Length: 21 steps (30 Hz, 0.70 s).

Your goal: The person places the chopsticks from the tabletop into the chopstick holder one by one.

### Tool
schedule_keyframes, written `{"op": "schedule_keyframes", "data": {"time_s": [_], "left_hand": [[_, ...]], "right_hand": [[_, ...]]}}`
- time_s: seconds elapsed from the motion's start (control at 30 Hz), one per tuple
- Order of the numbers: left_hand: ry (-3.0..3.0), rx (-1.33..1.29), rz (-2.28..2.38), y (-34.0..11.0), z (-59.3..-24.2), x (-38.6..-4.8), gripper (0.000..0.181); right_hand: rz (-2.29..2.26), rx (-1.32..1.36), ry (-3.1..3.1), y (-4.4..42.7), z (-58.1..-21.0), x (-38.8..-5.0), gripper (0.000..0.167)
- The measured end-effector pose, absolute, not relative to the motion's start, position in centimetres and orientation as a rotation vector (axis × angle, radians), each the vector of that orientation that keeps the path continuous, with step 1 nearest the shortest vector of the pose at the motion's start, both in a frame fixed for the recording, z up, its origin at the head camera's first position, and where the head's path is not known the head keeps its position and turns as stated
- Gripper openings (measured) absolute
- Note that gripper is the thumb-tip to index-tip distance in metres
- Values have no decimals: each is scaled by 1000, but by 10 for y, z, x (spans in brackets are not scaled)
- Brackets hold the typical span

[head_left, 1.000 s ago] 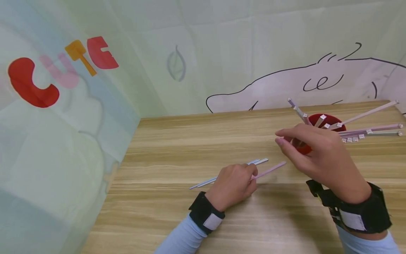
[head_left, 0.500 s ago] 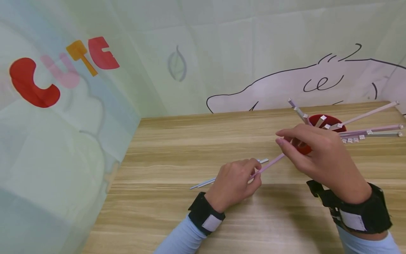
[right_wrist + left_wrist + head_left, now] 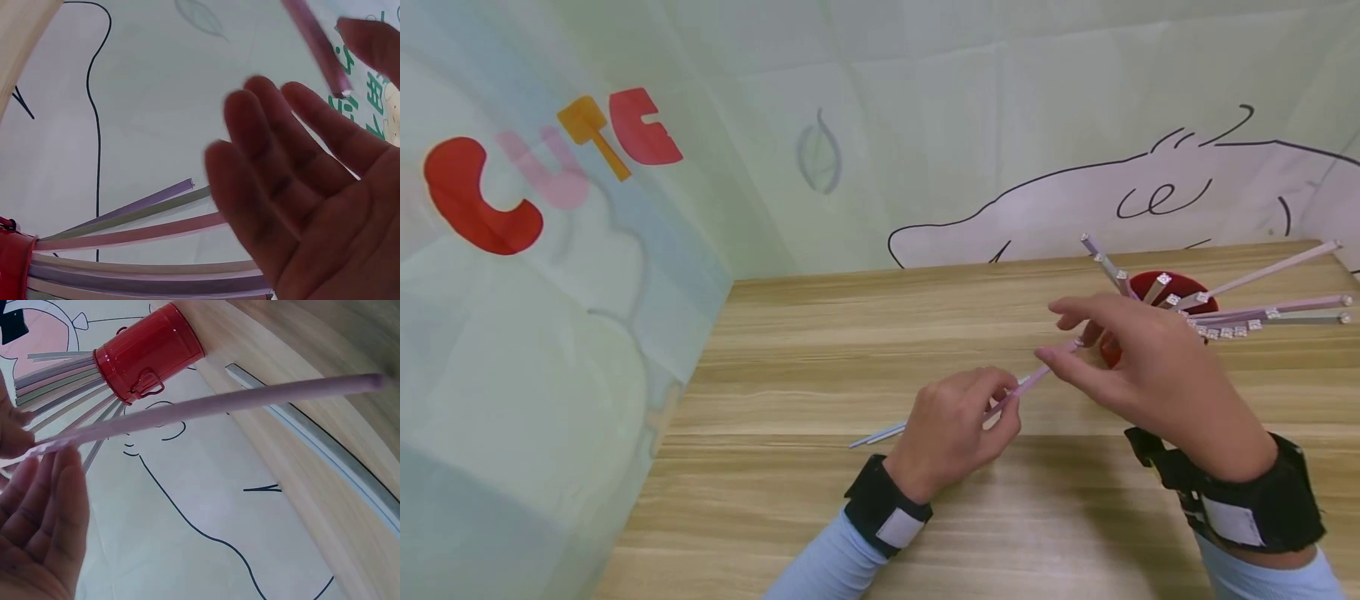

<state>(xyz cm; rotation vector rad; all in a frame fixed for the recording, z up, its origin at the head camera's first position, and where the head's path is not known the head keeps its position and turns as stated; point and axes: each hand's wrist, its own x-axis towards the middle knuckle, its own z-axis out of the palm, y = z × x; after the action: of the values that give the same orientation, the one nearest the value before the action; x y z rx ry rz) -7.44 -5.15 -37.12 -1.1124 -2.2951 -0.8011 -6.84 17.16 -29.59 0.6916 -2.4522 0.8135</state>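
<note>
My left hand (image 3: 958, 429) pinches a pink chopstick (image 3: 1036, 377) between thumb and fingertips, tilted up to the right. In the left wrist view the round end of this pink chopstick (image 3: 250, 397) points right. My right hand (image 3: 1157, 375) is held with thumb and fingers apart around the chopstick's upper end. In the right wrist view that square end of the pink chopstick (image 3: 319, 50) hangs between thumb and fingers, with a visible gap. Just behind the right hand stands a small red bucket (image 3: 147, 353) with several pastel chopsticks fanning out of it, partly hidden.
Light-blue and grey chopsticks (image 3: 877, 435) lie on the wooden table (image 3: 820, 350), partly hidden under my left hand. A printed cloth backdrop (image 3: 925, 125) rises behind the table and at its left side.
My left hand has lifted the pink chopstick off the table and shifted slightly forward and right. The right hand's thumb and fingers have spread apart as the chopstick's end came between them.
</note>
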Motion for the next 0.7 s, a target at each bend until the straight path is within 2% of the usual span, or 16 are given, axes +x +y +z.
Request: {"op": "schedule_keyframes", "data": {"time_s": [0.07,0.3,0.6,0.7], "left_hand": [[-2258,-1110,-804,-52,-371,-75,10],[-2189,-1104,-840,-51,-369,-75,9],[-2164,-1096,-864,-49,-367,-74,16],[-2159,-1093,-845,-49,-367,-74,20]], "right_hand": [[812,706,-2508,171,-296,-69,42],[886,769,-2531,170,-298,-69,19],[1062,944,-2385,165,-300,-69,26],[1041,949,-2348,164,-299,-68,21]]}}
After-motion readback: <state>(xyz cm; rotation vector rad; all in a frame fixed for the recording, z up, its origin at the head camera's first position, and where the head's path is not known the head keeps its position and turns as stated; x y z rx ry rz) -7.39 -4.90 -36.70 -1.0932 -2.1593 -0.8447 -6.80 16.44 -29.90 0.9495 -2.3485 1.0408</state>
